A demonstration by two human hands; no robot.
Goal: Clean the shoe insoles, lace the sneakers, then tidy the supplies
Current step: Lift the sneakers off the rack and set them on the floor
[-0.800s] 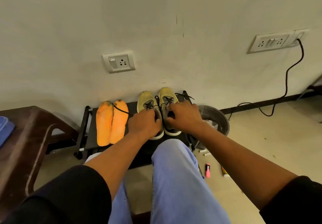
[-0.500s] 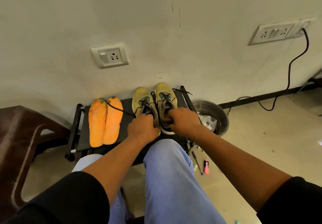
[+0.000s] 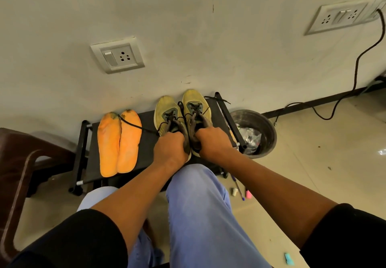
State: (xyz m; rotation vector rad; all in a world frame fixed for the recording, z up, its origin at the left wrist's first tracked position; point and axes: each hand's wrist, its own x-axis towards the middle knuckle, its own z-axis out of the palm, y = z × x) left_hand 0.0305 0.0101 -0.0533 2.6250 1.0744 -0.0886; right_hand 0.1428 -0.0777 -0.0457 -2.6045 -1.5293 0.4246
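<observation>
The left sneaker [image 3: 167, 117] is being gripped by the left hand [image 3: 170, 147], the right sneaker [image 3: 195, 109] by the right hand [image 3: 213, 142], fingers curled.

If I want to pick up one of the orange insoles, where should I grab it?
Probably grab the left orange insole by its outer long edge near the middle, coming from its left side. It lies flat on the black rack with that edge free, while its other edge touches the right insole, and a black shoelace crosses the toe ends.
</observation>
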